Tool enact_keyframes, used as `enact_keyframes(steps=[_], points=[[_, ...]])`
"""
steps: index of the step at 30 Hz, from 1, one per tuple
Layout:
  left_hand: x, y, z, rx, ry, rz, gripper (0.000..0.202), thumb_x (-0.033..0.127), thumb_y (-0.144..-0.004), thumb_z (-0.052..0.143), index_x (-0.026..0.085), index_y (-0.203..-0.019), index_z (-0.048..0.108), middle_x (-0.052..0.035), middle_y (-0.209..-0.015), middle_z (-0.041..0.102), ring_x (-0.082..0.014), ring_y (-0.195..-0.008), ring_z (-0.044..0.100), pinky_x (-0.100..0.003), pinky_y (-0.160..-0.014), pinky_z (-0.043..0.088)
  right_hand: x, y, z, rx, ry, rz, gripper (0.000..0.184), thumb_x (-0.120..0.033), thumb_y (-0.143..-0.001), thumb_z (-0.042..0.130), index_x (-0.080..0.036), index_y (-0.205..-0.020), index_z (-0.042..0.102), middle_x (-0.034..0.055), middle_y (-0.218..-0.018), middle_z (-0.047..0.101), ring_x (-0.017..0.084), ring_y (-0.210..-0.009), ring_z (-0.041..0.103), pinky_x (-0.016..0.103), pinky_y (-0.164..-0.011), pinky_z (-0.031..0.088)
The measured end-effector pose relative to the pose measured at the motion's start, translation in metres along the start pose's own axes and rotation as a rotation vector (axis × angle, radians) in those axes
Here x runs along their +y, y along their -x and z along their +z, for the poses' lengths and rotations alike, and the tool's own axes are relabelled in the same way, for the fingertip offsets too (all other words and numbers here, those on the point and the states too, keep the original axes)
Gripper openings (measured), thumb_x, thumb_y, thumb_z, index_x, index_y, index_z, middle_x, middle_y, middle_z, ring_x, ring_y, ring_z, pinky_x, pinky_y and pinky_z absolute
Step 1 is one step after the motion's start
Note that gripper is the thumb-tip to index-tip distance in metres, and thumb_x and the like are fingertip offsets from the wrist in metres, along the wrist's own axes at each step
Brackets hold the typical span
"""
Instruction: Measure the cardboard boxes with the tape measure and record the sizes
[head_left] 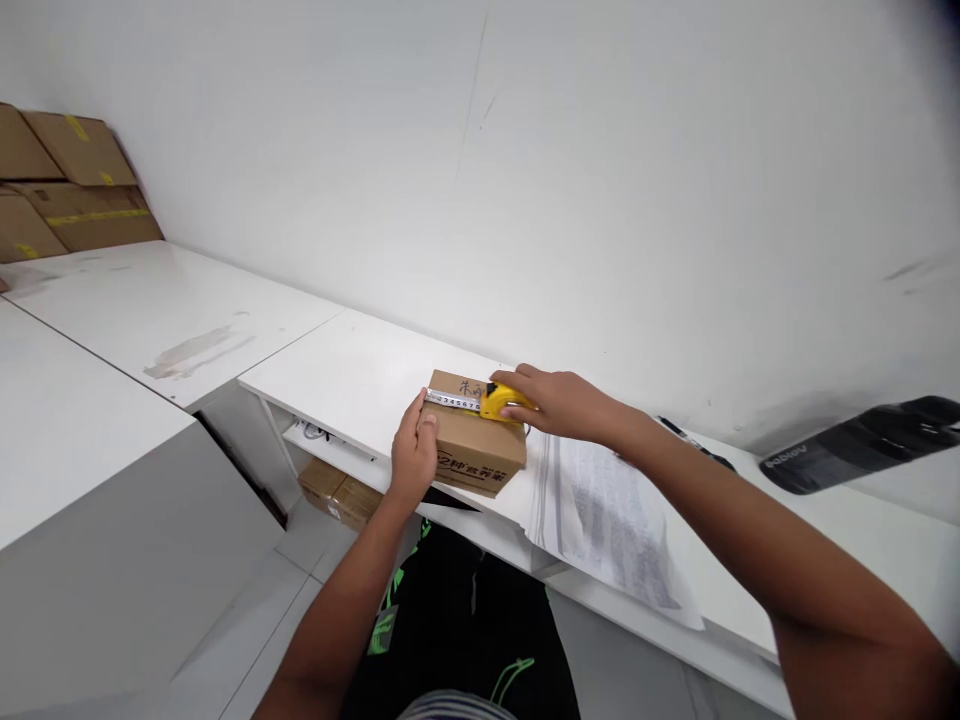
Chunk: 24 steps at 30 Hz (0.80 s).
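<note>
A small brown cardboard box [477,452] with printed and handwritten characters sits on the white desk. Across its top runs the silver blade of a yellow tape measure [495,400], its printed numbers facing up. My right hand [551,400] is closed around the tape measure's case. My left hand [415,450] grips the left side of the box, fingers by the blade's end and thumb on the top face. Whether those fingers also pinch the blade tip, I cannot tell.
Printed papers [615,520] lie right of the box, overhanging the desk edge. A black bottle [862,445] lies farther right. Several cartons [82,190] are stacked at the far left. Another carton [337,495] sits below the white desk [330,370]. A wall rises behind.
</note>
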<state>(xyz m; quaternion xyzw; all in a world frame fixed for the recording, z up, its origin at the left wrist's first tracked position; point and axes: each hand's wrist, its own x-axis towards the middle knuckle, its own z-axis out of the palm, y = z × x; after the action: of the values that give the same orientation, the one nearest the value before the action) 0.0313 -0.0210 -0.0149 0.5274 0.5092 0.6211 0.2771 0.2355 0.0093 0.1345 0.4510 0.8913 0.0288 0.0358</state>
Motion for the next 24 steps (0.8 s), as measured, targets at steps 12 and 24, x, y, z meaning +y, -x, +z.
enact_keyframes(steps=[12,24], points=[[0.0,-0.005,0.002,0.022,0.007,-0.005,0.047,0.027,-0.094,0.042,0.017,-0.138,0.051,-0.0074,-0.144,0.051,-0.0209,-0.135,0.044,-0.034,-0.115,0.031,0.037,0.059,0.02,0.041,-0.139,0.135,0.042,-0.045,-0.093,0.043,-0.029,-0.132,0.047,0.007,-0.115,0.063,0.019,-0.076,0.063,0.031,-0.067,0.045],[0.003,-0.006,0.0,0.032,-0.023,-0.023,0.045,0.027,-0.093,0.042,0.019,-0.137,0.052,-0.006,-0.144,0.051,-0.0218,-0.135,0.043,-0.036,-0.116,0.03,-0.027,-0.03,0.012,0.212,-0.192,-0.069,0.049,-0.045,-0.091,0.052,-0.026,-0.135,0.046,0.007,-0.123,0.062,0.024,-0.095,0.063,0.031,-0.074,0.043]])
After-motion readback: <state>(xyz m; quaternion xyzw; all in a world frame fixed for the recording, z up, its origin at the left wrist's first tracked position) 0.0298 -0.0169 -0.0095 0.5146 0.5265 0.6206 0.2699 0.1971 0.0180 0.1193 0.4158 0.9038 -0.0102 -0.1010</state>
